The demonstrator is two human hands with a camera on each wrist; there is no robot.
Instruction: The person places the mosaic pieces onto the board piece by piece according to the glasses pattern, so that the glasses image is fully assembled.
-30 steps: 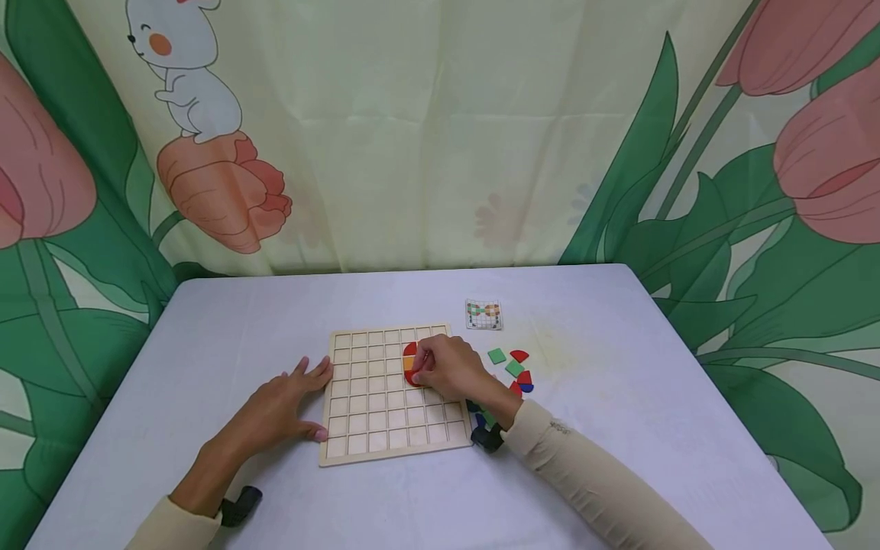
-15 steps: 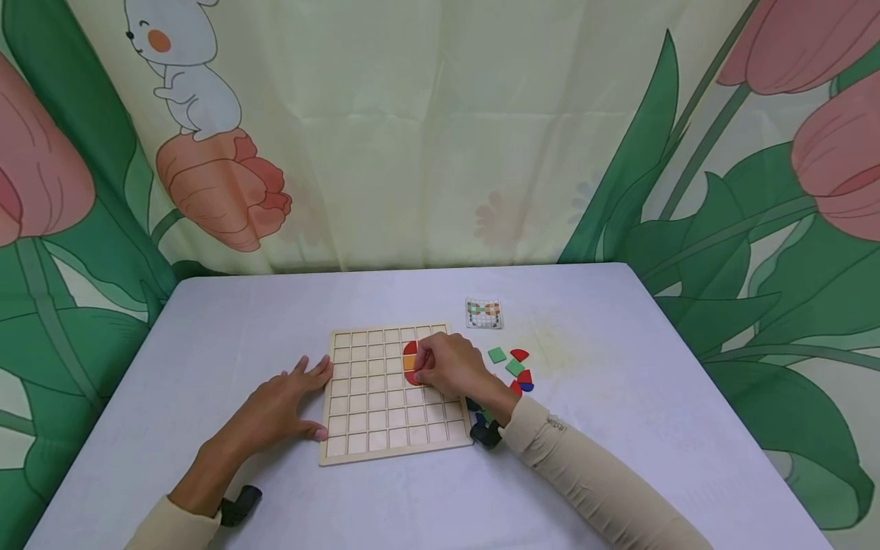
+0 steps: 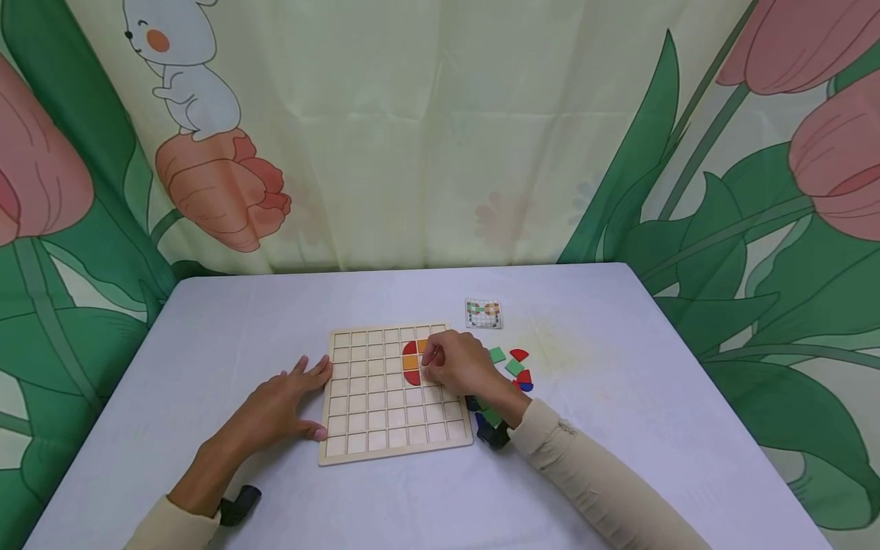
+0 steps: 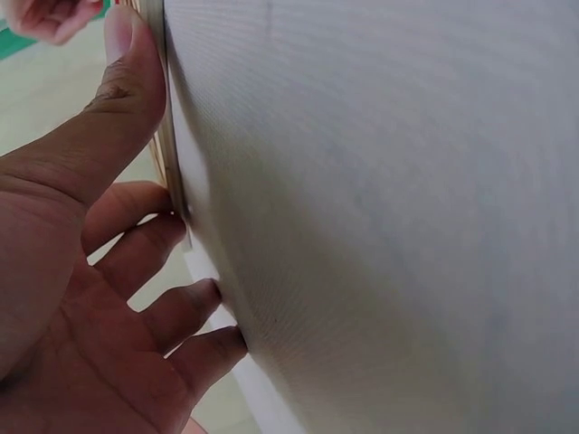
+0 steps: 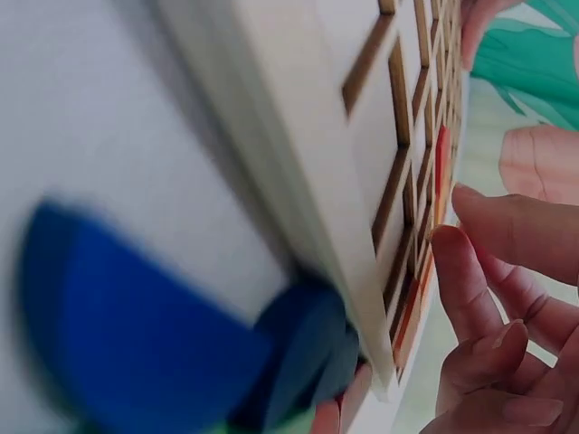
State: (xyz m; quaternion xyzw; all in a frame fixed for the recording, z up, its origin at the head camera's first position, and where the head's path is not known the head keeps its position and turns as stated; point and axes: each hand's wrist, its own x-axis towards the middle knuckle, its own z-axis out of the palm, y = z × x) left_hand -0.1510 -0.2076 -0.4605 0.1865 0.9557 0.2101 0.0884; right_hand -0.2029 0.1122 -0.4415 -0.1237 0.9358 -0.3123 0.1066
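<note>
Card [image 3: 484,313] beyond grid board [image 3: 377,420]; right hand [image 3: 462,368] partly hides loose pieces [image 3: 514,367].

The right hand [image 3: 462,367] hides part of the board [image 3: 377,420]; a blue piece [image 5: 136,316] blurs.

Behind the tabletop [image 3: 605,451], spread with a white cloth [image 3: 330,512] bearing a faint yellowish stain [image 3: 550,347], hangs a creased pale-yellow backdrop [image 3: 426,168] printed with a white rabbit [image 3: 201,99] on a carrot [image 3: 209,191], pink tulips [image 3: 842,164] and green leaves [image 3: 729,252].

In soft light, the right wrist view blurs blue pieces [image 5: 136,316] and board edge [image 5: 271,108].
</note>
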